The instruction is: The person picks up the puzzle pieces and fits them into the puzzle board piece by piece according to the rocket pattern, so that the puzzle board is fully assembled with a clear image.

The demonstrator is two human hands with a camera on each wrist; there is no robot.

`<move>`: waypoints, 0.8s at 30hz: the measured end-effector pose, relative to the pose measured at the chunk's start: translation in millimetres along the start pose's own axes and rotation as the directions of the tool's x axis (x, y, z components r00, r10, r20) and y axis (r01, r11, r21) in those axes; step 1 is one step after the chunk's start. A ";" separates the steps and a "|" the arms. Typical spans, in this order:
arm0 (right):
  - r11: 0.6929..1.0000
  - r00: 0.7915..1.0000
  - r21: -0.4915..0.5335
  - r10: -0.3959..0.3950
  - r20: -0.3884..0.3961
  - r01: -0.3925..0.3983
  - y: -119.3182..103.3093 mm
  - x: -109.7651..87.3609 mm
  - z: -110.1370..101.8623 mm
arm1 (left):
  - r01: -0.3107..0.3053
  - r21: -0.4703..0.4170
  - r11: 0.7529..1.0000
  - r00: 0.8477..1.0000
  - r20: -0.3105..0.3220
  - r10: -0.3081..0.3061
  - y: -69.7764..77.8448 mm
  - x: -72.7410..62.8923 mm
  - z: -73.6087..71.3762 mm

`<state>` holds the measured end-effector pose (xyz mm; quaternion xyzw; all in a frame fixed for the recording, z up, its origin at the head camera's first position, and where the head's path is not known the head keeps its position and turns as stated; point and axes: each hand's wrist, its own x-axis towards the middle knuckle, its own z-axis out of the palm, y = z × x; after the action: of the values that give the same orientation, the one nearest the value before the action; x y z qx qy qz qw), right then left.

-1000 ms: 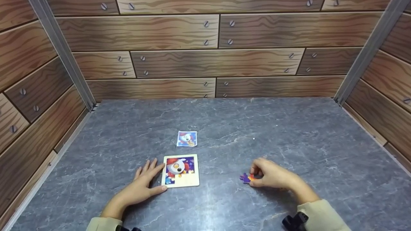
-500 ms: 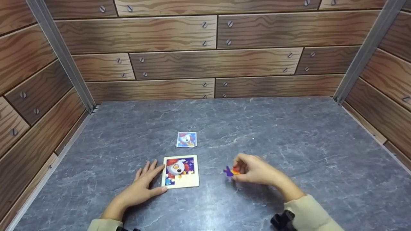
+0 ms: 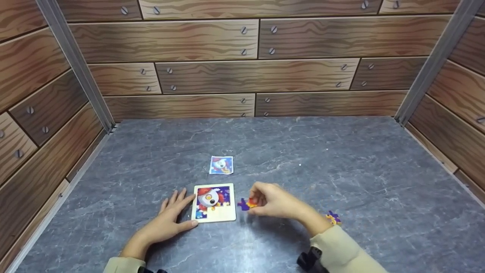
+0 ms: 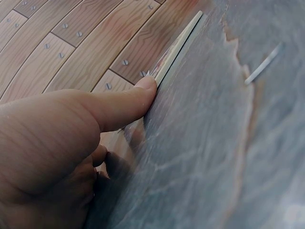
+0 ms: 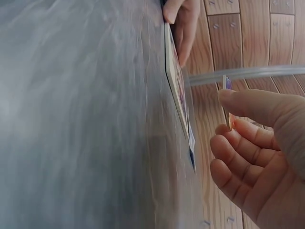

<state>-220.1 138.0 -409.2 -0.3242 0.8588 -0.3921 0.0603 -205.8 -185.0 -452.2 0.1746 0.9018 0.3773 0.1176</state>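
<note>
A square jigsaw puzzle board (image 3: 221, 216) with a pale frame lies on the grey table, part of its picture filled with a white and red cartoon figure. Its lower right area shows bare cream backing. My left hand (image 3: 163, 222) rests beside it with fingers spread, thumb and fingertip at the left edge; in the left wrist view the thumb (image 4: 126, 102) touches the board's edge. My right hand (image 3: 274, 203) pinches a purple and orange puzzle piece (image 3: 244, 204) just right of the board. The right wrist view shows that piece (image 5: 228, 83) between thumb and fingers, raised above the table.
Beyond the board lies a small picture card (image 3: 221, 165) with the same figure. Another purple and yellow puzzle piece (image 3: 333, 217) lies by my right forearm. Wood-patterned walls (image 3: 254, 76) enclose the table at the back and sides.
My right hand has lifted the puzzle piece and carried it left, close to the board. The other piece by the forearm has come into view. My left hand has stayed in place.
</note>
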 end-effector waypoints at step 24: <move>0.998 0.999 -0.058 0.017 0.050 -0.014 -19.7 57.1 60.4 | -0.028 0.021 0.999 1.000 -0.009 0.028 -2.1 -1.4 -0.2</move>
<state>-233.1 55.7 -428.0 -0.3291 0.8704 -0.3584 0.0758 -205.1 -187.0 -453.5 0.1865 0.9037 0.3704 0.1064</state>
